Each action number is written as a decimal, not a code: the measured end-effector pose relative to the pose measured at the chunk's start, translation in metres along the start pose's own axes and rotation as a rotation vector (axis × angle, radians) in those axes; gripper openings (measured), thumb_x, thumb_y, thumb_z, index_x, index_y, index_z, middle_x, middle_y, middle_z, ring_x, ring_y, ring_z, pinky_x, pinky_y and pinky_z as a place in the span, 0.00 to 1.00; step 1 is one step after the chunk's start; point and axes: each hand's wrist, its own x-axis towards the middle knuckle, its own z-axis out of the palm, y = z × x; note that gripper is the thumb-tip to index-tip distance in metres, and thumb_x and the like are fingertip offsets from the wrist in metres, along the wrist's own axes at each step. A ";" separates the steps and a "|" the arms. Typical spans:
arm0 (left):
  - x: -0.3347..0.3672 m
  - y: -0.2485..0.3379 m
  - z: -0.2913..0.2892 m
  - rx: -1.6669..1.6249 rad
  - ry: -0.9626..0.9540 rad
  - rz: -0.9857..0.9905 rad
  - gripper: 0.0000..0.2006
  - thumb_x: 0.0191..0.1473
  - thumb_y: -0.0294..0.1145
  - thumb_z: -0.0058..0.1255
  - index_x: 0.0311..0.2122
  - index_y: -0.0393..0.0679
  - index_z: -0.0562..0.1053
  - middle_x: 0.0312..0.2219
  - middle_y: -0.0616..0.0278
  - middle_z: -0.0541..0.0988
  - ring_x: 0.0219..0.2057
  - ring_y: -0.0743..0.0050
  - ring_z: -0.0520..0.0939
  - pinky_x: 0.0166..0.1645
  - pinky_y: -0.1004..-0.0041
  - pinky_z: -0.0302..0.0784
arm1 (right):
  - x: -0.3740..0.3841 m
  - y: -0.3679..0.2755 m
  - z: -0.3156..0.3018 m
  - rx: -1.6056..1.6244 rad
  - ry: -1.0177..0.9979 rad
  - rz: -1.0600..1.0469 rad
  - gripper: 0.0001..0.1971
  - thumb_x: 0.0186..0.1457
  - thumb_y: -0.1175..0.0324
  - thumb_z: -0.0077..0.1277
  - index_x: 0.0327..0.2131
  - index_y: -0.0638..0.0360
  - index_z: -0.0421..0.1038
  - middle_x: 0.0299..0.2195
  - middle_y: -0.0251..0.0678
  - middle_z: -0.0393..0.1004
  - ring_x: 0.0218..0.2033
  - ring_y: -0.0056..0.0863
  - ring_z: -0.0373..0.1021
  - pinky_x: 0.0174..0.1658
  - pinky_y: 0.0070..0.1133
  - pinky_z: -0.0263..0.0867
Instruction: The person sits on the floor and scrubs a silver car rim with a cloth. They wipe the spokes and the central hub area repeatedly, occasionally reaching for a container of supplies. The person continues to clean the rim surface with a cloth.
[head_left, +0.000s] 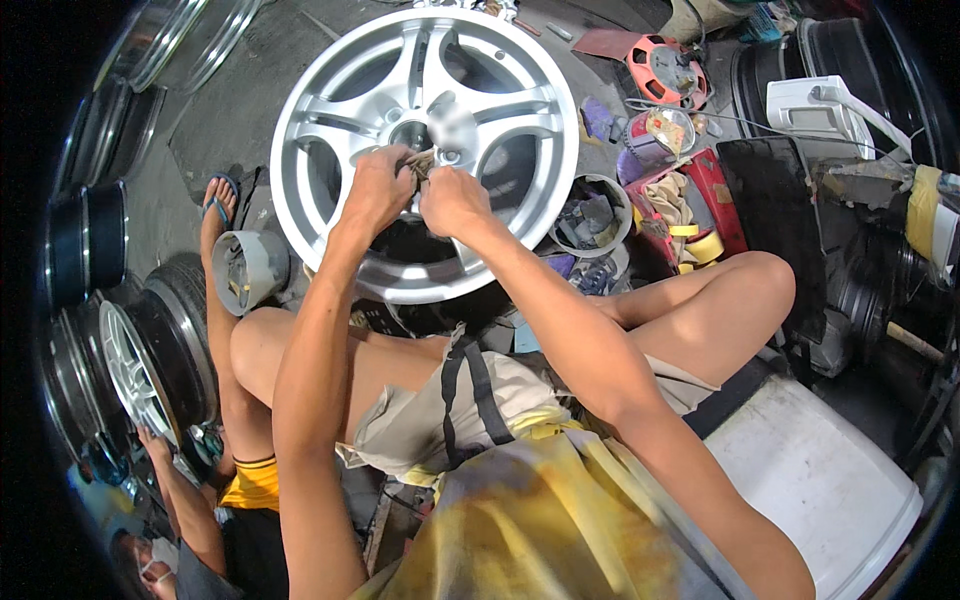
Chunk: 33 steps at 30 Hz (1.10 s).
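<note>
A silver alloy wheel rim [425,285] with split spokes lies face up in front of me. Over its hub, my left hand [380,188] and my right hand [455,202] are close together, both with fingers closed. Between them they pinch a small crumpled brownish piece of cloth [420,160], partly hidden by the fingers. Its exact kind is hard to make out. The hands are just on the near side of the center hole [408,133].
A grey bucket [250,270] stands left of the rim; a tub of dark scraps [592,215] stands right. Beyond are a red box [715,200] and an orange reel [668,72]. A co-worker's hand [155,443] touches another rim [130,365] at left. A white lid [815,480] lies right.
</note>
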 end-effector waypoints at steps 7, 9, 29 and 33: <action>-0.015 0.000 0.022 -0.015 0.039 0.154 0.14 0.49 0.21 0.47 0.41 0.37 0.79 0.37 0.44 0.76 0.40 0.40 0.79 0.48 0.54 0.74 | -0.067 0.033 0.000 -0.127 -0.117 0.043 0.16 0.63 0.63 0.44 0.36 0.68 0.75 0.37 0.57 0.78 0.42 0.56 0.74 0.48 0.45 0.69; -0.024 0.009 0.028 0.055 0.021 0.177 0.13 0.48 0.17 0.47 0.40 0.35 0.78 0.41 0.47 0.74 0.43 0.44 0.76 0.49 0.56 0.74 | -0.088 0.042 -0.008 -0.170 -0.203 0.087 0.15 0.61 0.64 0.45 0.38 0.68 0.76 0.37 0.56 0.79 0.42 0.53 0.76 0.48 0.42 0.70; -0.093 0.045 0.062 0.380 -0.322 0.551 0.10 0.51 0.30 0.51 0.37 0.40 0.79 0.39 0.52 0.76 0.47 0.54 0.76 0.51 0.59 0.73 | -0.113 0.075 -0.084 -0.130 0.155 -0.562 0.09 0.60 0.69 0.53 0.33 0.66 0.78 0.30 0.47 0.69 0.32 0.47 0.71 0.38 0.37 0.67; -0.084 0.046 0.012 0.007 -0.572 0.323 0.10 0.51 0.31 0.50 0.34 0.36 0.77 0.29 0.40 0.79 0.35 0.39 0.81 0.42 0.53 0.77 | -0.105 0.081 -0.071 -0.388 0.174 -0.771 0.11 0.57 0.68 0.55 0.41 0.60 0.78 0.36 0.41 0.68 0.40 0.41 0.70 0.43 0.35 0.66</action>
